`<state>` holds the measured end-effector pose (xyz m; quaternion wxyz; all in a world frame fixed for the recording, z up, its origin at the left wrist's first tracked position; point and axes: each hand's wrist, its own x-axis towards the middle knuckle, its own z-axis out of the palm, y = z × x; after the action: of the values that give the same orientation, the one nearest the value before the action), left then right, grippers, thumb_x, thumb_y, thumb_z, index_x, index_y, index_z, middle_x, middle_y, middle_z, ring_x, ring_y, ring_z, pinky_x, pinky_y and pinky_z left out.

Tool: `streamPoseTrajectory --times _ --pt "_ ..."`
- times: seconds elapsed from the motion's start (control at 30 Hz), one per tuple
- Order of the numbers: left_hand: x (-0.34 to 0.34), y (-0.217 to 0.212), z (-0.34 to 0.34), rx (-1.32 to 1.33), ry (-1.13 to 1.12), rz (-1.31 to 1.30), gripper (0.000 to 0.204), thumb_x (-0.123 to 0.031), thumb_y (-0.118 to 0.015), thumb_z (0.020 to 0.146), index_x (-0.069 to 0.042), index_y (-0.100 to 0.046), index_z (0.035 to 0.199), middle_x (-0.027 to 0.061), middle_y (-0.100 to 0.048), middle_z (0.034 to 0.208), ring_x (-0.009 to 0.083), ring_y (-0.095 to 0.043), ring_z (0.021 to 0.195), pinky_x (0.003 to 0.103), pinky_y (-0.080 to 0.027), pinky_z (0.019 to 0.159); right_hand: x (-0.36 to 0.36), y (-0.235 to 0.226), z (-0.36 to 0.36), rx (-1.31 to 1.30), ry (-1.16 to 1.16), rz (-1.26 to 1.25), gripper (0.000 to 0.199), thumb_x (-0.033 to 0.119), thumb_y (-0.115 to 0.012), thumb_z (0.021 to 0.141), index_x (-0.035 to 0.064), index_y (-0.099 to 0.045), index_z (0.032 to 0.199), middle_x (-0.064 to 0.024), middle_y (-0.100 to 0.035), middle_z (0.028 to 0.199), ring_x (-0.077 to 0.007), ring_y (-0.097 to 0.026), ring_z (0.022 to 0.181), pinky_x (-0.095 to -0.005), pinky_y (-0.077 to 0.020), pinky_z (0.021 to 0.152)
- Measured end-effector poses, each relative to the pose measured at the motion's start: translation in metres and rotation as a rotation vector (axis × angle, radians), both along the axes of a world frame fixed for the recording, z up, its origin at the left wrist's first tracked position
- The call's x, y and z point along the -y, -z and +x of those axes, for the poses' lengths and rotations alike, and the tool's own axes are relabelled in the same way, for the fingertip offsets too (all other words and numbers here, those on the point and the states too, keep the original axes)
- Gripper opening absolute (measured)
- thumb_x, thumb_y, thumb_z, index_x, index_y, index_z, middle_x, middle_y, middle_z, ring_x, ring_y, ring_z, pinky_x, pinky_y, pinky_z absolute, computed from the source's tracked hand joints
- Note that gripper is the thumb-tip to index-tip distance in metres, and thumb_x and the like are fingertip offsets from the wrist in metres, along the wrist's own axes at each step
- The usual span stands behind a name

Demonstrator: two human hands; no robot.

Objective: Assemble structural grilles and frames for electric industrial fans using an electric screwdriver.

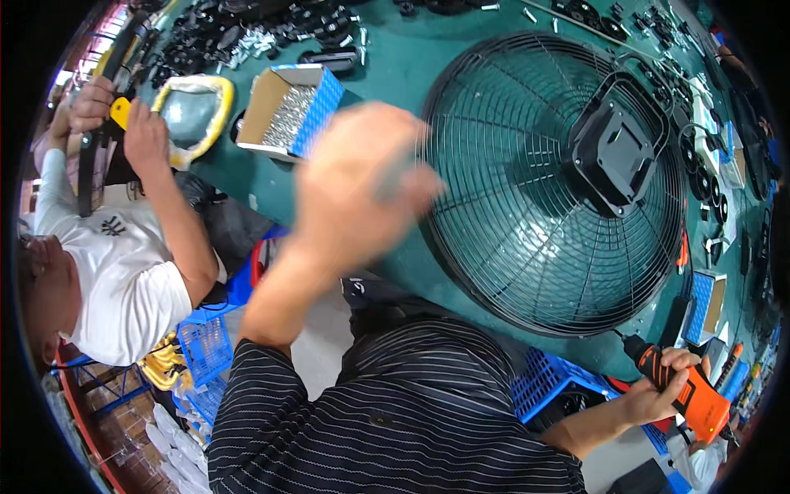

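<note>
Right hand [654,401] grips an orange power driver [704,405], bit near the rim of the black fan guard [553,185] on the worktop [395,58]; a careless swing could snag wires. Blurred left hand [354,177]: grip unclear.

Green worktable [393,70] across the upper frame, round black wire fan guard [527,185] right of centre — largest item present, open blue-and-white carton [325,103] of silver screws [290,117] upper left, yellow-rimmed piece [225,100] alongside, black parts [185,51] heaped beyond — loose screws [253,43] among them, blue box [699,300] lower right.
</note>
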<state>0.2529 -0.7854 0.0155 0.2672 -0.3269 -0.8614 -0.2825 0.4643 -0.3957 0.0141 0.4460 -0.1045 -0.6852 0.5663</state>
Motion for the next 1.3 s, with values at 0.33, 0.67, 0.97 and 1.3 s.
streamPoseTrajectory --times 0.33,0.67,0.97,1.3 --pt "0.110 -0.015 -0.093 0.602 -0.474 -0.840 0.017 -0.016 -0.065 0.077 -0.007 -0.071 0.090 0.0170 -0.071 0.083 0.0353 -0.069 0.081 0.044 -0.054 0.073 0.009 -0.002 -0.017 -0.064 -0.001 0.038 0.043 0.010 -0.055 0.090 -0.0073 -0.045 0.127 -0.0100 -0.050 0.079 -0.0173 -0.051 0.065 -0.0289 -0.0425 0.059" --pt "0.140 0.008 -0.106 0.684 -0.264 -0.526 0.006 -0.003 -0.062 0.075 0.001 -0.060 0.078 0.0153 -0.060 0.065 0.0257 -0.060 0.061 0.038 -0.047 0.060 0.001 0.001 -0.016 -0.131 -0.022 -0.038 0.039 0.007 -0.054 0.090 -0.0073 -0.046 0.125 -0.0115 -0.054 0.081 -0.0185 -0.052 0.063 -0.0335 -0.0468 0.059" --pt "0.145 0.013 -0.112 0.748 -0.193 -0.470 0.007 0.000 -0.064 0.078 0.005 -0.062 0.084 0.0123 -0.062 0.072 0.0164 -0.060 0.068 0.033 -0.047 0.064 0.011 -0.007 -0.011 -0.130 -0.075 -0.001 0.037 0.005 -0.052 0.090 -0.0067 -0.046 0.124 -0.0108 -0.053 0.079 -0.0181 -0.052 0.063 -0.0334 -0.0468 0.061" --pt "0.149 0.009 -0.100 0.606 -0.292 -0.338 0.009 -0.006 -0.062 0.087 0.003 -0.060 0.087 0.0069 -0.058 0.065 0.0123 -0.055 0.061 0.031 -0.044 0.058 0.025 -0.046 0.007 -0.199 -0.238 0.015 0.047 0.020 -0.055 0.089 -0.0031 -0.048 0.129 -0.0048 -0.050 0.077 -0.0133 -0.048 0.060 -0.0290 -0.0387 0.059"
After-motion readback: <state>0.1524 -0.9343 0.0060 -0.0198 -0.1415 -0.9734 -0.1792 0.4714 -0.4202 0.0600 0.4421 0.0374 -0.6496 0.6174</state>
